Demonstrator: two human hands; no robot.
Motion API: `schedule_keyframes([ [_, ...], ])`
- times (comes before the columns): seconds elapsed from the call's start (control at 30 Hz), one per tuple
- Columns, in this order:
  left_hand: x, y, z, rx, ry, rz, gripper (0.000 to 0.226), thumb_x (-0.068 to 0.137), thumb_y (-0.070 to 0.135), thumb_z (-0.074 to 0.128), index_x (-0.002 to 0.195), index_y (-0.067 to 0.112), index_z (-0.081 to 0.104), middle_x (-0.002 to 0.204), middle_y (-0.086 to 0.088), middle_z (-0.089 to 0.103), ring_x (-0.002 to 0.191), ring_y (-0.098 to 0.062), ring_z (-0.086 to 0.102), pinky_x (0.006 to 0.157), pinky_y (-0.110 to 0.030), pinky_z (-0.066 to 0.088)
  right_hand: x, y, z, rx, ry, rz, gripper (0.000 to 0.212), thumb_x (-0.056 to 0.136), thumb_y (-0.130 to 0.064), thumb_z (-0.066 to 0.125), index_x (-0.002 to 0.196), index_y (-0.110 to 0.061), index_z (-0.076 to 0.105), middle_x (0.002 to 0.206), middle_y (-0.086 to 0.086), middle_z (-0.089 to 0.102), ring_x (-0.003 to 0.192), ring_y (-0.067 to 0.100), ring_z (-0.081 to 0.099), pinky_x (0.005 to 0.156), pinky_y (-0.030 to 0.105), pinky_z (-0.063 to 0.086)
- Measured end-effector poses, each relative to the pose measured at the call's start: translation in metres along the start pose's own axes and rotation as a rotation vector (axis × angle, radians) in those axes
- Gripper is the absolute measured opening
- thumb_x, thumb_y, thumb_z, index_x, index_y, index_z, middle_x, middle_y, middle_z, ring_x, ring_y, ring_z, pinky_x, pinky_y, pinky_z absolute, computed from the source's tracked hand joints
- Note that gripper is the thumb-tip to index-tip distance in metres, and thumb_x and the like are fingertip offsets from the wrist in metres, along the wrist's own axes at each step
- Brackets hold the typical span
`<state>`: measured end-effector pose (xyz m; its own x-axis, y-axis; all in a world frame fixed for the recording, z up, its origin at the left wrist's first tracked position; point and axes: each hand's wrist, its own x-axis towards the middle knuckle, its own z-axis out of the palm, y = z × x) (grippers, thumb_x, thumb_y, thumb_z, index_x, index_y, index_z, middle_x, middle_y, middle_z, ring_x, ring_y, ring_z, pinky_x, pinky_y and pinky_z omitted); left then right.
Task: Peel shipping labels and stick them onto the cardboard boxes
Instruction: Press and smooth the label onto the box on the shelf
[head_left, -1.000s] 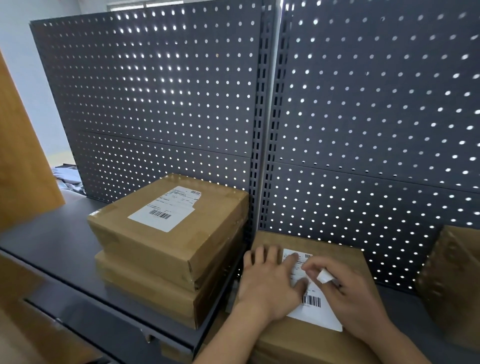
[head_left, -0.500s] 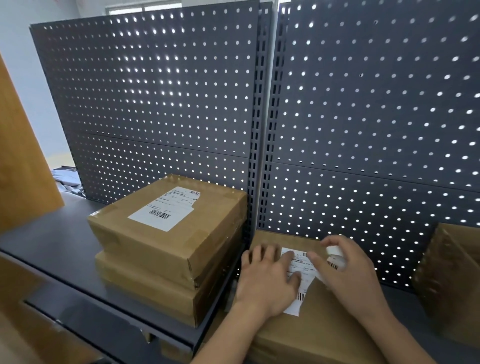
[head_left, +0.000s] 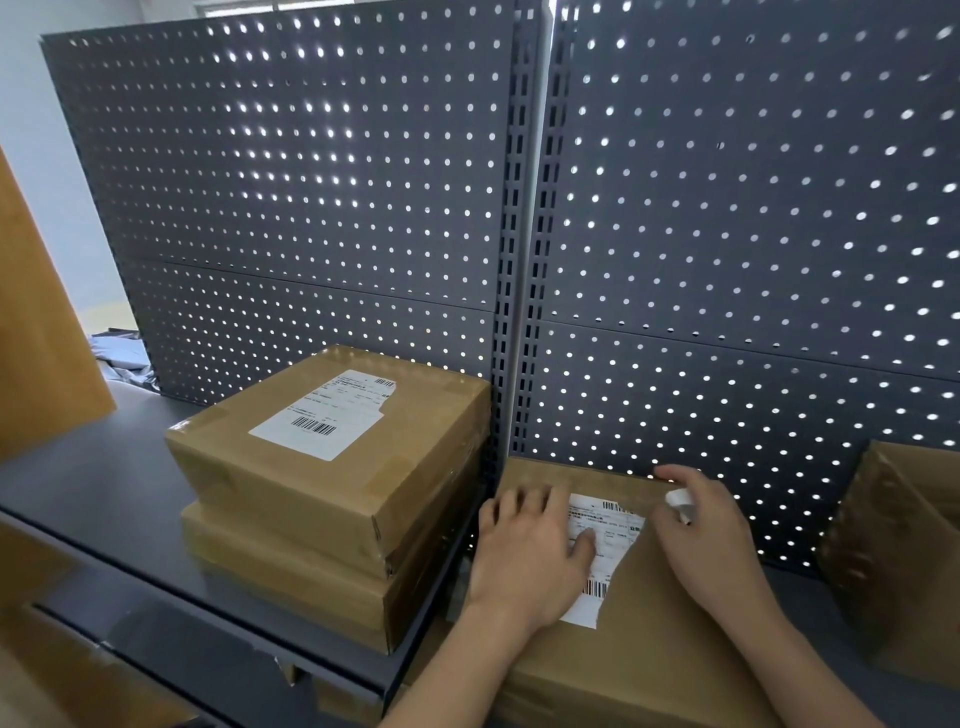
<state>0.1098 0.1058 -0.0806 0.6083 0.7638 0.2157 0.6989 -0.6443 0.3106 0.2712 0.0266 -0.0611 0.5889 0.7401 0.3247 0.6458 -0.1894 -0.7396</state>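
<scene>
The left hand (head_left: 530, 556) lies flat and open, pressing the label (head_left: 605, 540) onto the near box (head_left: 639, 649); the right hand (head_left: 711, 540) rests beside it, pinching a white scrap (head_left: 679, 500)

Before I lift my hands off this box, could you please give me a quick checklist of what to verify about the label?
1. Label lies on top of the near box: ok.
2. Left hand lies flat, pressing the label's left part: ok.
3. Right hand is at the label's right edge; whether that edge is stuck down: cannot tell.
4. Barcode at the label's near end visible, not creased: ok.
5. Small white scrap sits in the right hand's grip, needs discarding: not ok.
6. Stacked box on the left already carries its label: ok.
</scene>
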Motion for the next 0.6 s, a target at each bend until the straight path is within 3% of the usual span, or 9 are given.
schedule_keyframes([
  [0.1,0.0005,-0.0006,0.0015,0.018,-0.004,0.007,0.051,0.097,0.05,0.033,0.142,0.026,0.04,0.149,0.002,0.04,0.136,-0.025,0.03,0.114,-0.046,0.02,0.0004,-0.0042,-0.0002,-0.032,-0.01,0.02,0.018,0.093,-0.042,0.055,0.103,-0.027,0.06,0.1,-0.009,0.059,0.089,0.007,0.055,0.069,0.026,0.04],
  [0.2,0.0012,-0.0014,0.0027,0.034,-0.006,0.014,0.051,0.096,0.049,0.034,0.14,0.025,0.044,0.15,0.002,0.038,0.137,-0.026,0.028,0.115,-0.047,0.019,0.0018,-0.0025,-0.0001,-0.089,-0.015,0.011,0.044,0.095,-0.053,0.042,0.071,-0.018,0.057,0.069,-0.008,0.057,0.064,0.007,0.053,0.059,0.035,0.044],
  [0.33,0.0009,-0.0011,0.0037,0.048,-0.012,0.015,0.051,0.097,0.049,0.033,0.14,0.025,0.044,0.149,0.001,0.038,0.137,-0.026,0.028,0.115,-0.047,0.02,0.0021,-0.0003,0.0036,-0.294,-0.057,0.018,0.017,0.093,-0.031,0.049,0.092,-0.036,0.066,0.095,-0.009,0.061,0.085,0.01,0.059,0.066,0.035,0.051],
  [0.47,0.0004,-0.0008,0.0037,0.055,-0.013,0.016,0.051,0.097,0.049,0.033,0.141,0.026,0.042,0.15,0.001,0.037,0.137,-0.026,0.028,0.114,-0.046,0.02,0.002,-0.0072,0.0062,-0.447,-0.103,-0.019,0.015,0.091,-0.029,0.054,0.085,-0.034,0.066,0.084,-0.012,0.056,0.085,0.013,0.056,0.067,0.035,0.053],
  [0.6,0.0009,0.0,0.0032,0.059,-0.011,0.019,0.051,0.097,0.049,0.034,0.141,0.025,0.043,0.15,0.001,0.038,0.136,-0.026,0.028,0.114,-0.046,0.02,0.0042,-0.0086,0.0059,-0.498,-0.147,-0.026,0.013,0.095,-0.027,0.053,0.088,-0.029,0.064,0.075,-0.012,0.043,0.081,0.016,0.051,0.066,0.031,0.047],
])
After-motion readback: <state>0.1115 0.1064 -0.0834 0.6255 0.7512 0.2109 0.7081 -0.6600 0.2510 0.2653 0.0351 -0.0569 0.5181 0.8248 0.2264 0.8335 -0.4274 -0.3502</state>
